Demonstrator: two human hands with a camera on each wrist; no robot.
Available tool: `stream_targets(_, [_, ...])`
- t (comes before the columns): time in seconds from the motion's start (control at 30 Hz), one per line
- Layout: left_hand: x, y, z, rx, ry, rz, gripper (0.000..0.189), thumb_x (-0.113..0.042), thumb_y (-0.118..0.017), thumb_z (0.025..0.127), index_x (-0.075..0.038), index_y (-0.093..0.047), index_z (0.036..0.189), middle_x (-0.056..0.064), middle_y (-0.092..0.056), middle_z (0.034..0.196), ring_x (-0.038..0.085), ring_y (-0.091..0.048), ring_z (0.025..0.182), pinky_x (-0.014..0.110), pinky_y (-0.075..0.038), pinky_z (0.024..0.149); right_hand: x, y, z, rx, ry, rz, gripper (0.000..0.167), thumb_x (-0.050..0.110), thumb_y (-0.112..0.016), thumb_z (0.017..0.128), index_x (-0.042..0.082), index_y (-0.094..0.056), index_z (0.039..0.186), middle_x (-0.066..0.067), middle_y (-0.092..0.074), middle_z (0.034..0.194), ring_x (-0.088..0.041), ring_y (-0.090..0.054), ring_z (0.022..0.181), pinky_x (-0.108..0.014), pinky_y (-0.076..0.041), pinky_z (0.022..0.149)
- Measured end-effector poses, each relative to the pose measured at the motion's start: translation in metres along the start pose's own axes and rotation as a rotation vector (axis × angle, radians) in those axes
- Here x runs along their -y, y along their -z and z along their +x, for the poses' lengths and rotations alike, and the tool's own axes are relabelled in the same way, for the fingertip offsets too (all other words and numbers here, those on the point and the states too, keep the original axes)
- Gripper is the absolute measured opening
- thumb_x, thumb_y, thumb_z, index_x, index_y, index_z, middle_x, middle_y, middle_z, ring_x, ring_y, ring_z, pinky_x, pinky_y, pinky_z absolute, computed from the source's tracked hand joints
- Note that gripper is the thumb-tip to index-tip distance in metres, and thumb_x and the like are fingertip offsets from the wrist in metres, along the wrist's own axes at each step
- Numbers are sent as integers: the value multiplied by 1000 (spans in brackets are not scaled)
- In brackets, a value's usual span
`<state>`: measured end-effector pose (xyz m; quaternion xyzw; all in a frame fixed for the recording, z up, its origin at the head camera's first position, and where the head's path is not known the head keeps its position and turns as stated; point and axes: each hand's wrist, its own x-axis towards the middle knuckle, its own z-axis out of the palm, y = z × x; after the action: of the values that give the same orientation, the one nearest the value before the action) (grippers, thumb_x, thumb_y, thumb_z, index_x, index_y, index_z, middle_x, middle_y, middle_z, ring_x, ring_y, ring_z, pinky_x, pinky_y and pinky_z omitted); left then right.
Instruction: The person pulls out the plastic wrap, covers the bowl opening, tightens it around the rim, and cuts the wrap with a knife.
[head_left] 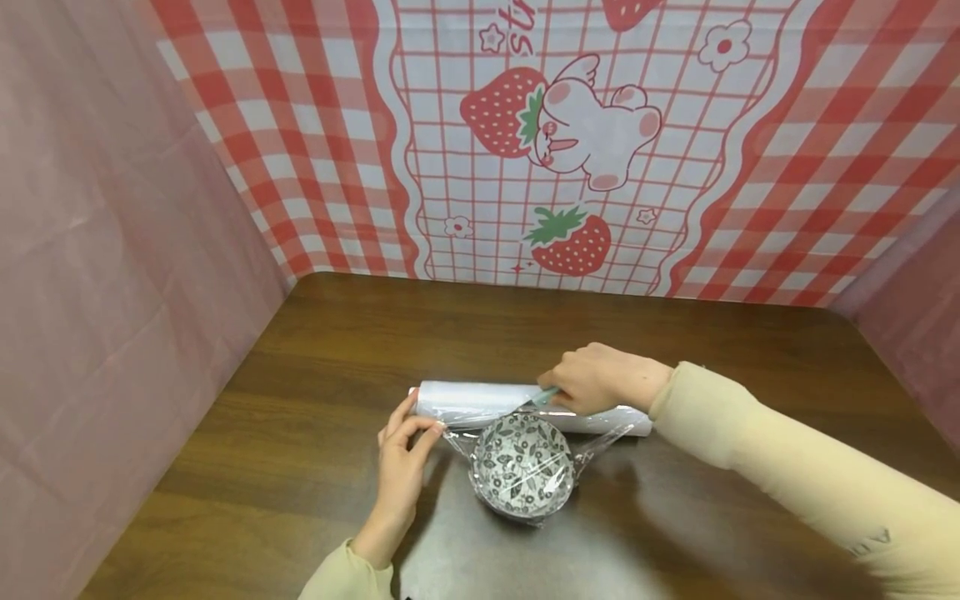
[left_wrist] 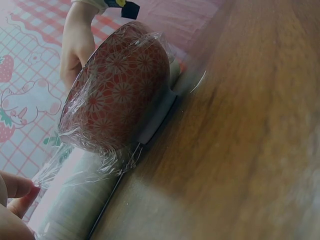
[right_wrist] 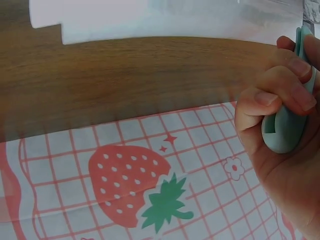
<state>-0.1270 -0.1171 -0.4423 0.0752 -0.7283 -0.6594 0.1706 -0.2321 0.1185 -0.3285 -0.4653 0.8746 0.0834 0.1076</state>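
The right hand point(head_left: 596, 379) is closed, fingers curled around the handle of a green-handled tool point(head_left: 546, 396). The tool's long axis slants from this hand toward the left hand; the working end points leftward and slightly back toward the person, meeting the film at the bowl's far side. The left hand point(head_left: 403, 458) pinches an edge of clear film point(head_left: 600, 444) between thumb and fingertip. The film stretches rightward from this pinch across the bowl point(head_left: 523, 467), which stands upright between the hands, to the right of the left hand and nearer the person than the right hand. The bowl's mouth faces up; its outer wall is red with a pale floral pattern. The white roll point(head_left: 465, 398) lies beyond the bowl, its long axis running crosswise from beside the left fingertips to beneath the right wrist. The wooden table point(head_left: 300, 467) extends below both hands; a strawberry-print cloth point(head_left: 442, 133) hangs beyond them.
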Motion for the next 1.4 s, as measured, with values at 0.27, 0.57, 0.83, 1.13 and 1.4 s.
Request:
stream_targets(0.27, [1,0,1,4,0,14,8,-10,-68,78,-2,-66,77,0,-45,137,22,-28,121,42,-20,98,-2,-2,-5,-32,-4,3,12,23,-58,83,22,-50,74,9,-44,57,-9,-43,50,-30,-36,44])
stream_targets(0.57, [1,-2,-1,9,10,10,8,-9,-68,78,-1,-66,76,-1,-45,137,21,-28,121,41,-19,99,-6,-7,-19,-53,-39,33,17,21,-57,83,23,-47,69,9,-41,55,-7,-39,50,-27,-32,43])
stream_targets(0.83, [1,-1,1,5,11,19,8,-8,-67,78,0,-66,77,1,-44,137,23,-29,121,41,-20,98,-13,-11,-34,-85,-44,-7,14,24,-60,82,22,-50,72,8,-44,55,-9,-41,48,-31,-34,41])
stream_targets(1.13, [3,-1,1,12,32,23,8,-8,-67,78,0,-66,78,0,-44,138,22,-28,121,41,-20,98,-18,-13,-50,-99,-51,-44,17,24,-62,81,23,-48,71,9,-42,55,-8,-39,47,-30,-32,39])
stream_targets(1.4, [2,-1,1,13,28,13,10,-10,-68,78,-1,-66,77,-3,-45,137,21,-29,121,41,-18,99,-26,-13,-66,-100,-78,-28,17,23,-62,81,24,-49,71,12,-40,54,-6,-37,48,-28,-31,41])
